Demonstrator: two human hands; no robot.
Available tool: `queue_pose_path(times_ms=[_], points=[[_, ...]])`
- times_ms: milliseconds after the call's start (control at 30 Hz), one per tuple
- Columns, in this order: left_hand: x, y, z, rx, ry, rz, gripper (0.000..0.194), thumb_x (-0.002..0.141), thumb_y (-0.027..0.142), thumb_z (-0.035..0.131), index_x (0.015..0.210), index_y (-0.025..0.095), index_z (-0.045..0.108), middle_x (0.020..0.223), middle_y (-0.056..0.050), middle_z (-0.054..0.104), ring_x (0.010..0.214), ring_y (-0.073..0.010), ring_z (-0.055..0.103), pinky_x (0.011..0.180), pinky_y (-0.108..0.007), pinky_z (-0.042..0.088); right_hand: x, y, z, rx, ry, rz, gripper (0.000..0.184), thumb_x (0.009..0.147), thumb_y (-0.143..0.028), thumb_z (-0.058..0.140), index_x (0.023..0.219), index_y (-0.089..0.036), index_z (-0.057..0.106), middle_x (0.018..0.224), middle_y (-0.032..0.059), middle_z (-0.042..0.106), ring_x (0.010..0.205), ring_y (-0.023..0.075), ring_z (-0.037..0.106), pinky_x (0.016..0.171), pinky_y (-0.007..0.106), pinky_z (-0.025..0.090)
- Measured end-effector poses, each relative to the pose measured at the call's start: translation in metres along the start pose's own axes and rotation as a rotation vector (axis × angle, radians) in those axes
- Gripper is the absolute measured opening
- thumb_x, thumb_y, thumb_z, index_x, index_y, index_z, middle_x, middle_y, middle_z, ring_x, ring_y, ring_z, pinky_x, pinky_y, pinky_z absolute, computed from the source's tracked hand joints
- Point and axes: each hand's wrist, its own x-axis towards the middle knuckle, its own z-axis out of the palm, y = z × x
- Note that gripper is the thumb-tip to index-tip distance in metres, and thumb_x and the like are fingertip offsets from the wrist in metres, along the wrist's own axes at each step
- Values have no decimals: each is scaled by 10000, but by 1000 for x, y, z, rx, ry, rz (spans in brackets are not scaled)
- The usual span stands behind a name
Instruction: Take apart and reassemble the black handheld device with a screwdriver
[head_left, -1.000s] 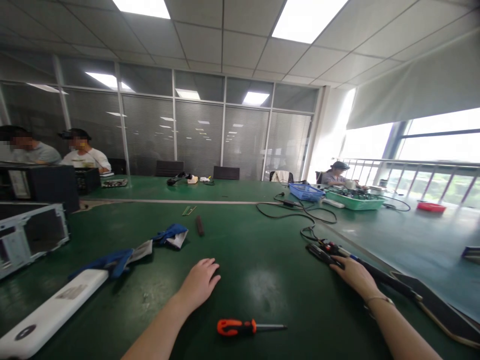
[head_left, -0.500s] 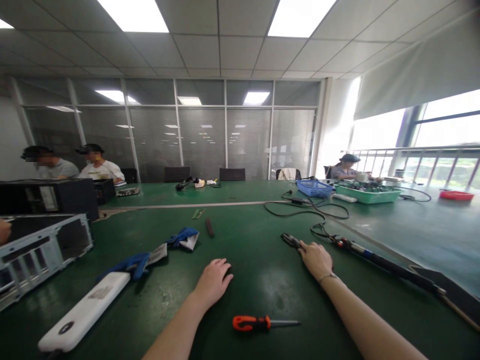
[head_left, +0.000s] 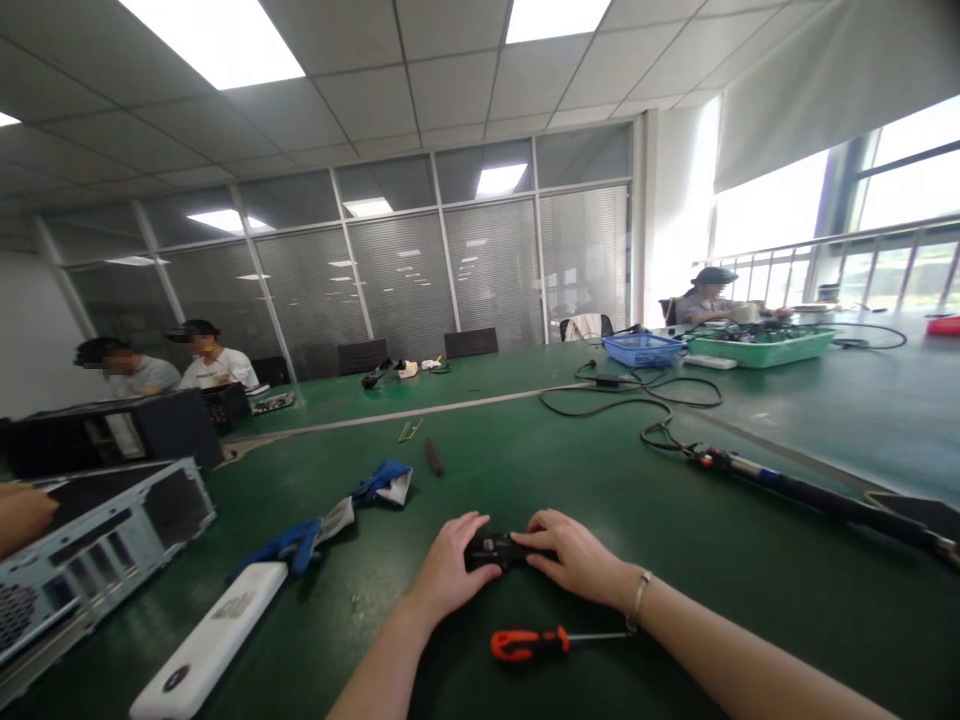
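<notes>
Between my two hands, low over the green table (head_left: 585, 475), is a small black elongated object (head_left: 493, 548) with grey details; its exact kind I cannot make out. My left hand (head_left: 450, 565) curls around its left end, thumb on the near side. From the right, my right hand (head_left: 574, 555) grips its other end with fingers and thumb, hiding much of it. Nearer to me lies a screwdriver (head_left: 529, 644) with an orange and black handle, its shaft pointing right beneath my right wrist.
Left are a white power-bank-like case (head_left: 214, 640), blue-grey gloves (head_left: 300, 545) and an open metal computer case (head_left: 112, 560), with another person's hand (head_left: 22, 515) over it. A dark bar (head_left: 433, 456), a cabled black rod (head_left: 795, 487), a blue basket (head_left: 641, 350) and a green basket (head_left: 765, 348) lie farther off.
My right hand has left the pile beside the black rod and brought a black elongated object leftward to my left hand. Both hands now meet on it; the view has shifted and tilted.
</notes>
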Motion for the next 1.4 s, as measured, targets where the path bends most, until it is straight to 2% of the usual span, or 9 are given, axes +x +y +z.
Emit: queue_pose_path(times_ms=[167,300,500,733,800,867,1000,1167,1400], points=[[0,10,-4,-68,-66,52,383,685,337,784,1034,209,695,1087,-61,685,1024,-249,616,935,-335,466,-3,7,-12,222,-39,-47,320,880,-385,573,1159,-279,690,1022,47,674,910,188,616,834,280,481],[0,13,-6,-75,-79,27,378,668,336,796,1007,205,692,1067,-52,680,1002,-242,615,908,-315,462,1,41,-10,188,70,50,350,931,-446,475,1047,-239,732,948,34,712,839,174,644,777,256,500],[1,16,-8,-55,-109,9,357,681,364,776,993,213,690,1059,-46,674,993,-241,607,884,-306,458,-17,129,-39,-134,433,458,399,923,-407,433,1138,-175,675,1091,117,658,982,254,595,888,361,445],[2,17,-11,-68,-128,-32,386,673,364,767,1021,215,692,1099,-56,663,1030,-257,595,913,-324,447,-115,200,-106,-533,740,924,493,865,-413,471,1248,-122,579,1217,237,537,1156,426,423,961,583,248],[2,18,-12,-78,-144,-43,388,681,379,760,1028,222,692,1109,-53,659,1038,-258,591,914,-329,446,-146,219,-111,-584,729,1023,522,810,-451,551,1217,-128,605,1137,247,570,1105,448,453,923,592,257],[3,19,-12,-84,-150,-48,383,682,381,758,1024,223,692,1102,-50,659,1032,-256,591,906,-329,448,-170,238,-111,-634,539,1200,486,798,-496,569,1164,-186,646,1038,225,612,1041,433,505,863,571,293],[3,18,-11,-88,-143,-47,385,680,376,758,1024,218,690,1093,-52,657,1022,-251,590,898,-325,444,-189,265,-107,-623,431,1213,339,848,-414,515,1120,-287,673,953,180,655,958,393,567,774,528,333],[3,16,-10,-88,-152,-60,401,686,416,751,1027,215,688,1085,-49,650,1008,-245,588,876,-320,445,-168,263,-95,-649,413,1157,397,894,-446,447,1242,-319,591,981,158,656,970,380,566,769,494,353],[3,22,-8,-110,-165,-58,431,621,419,799,983,206,701,1046,-42,652,961,-235,595,849,-312,449,-109,239,-69,-638,391,1000,389,921,-409,427,1270,-313,568,982,146,657,951,353,563,760,468,354]])
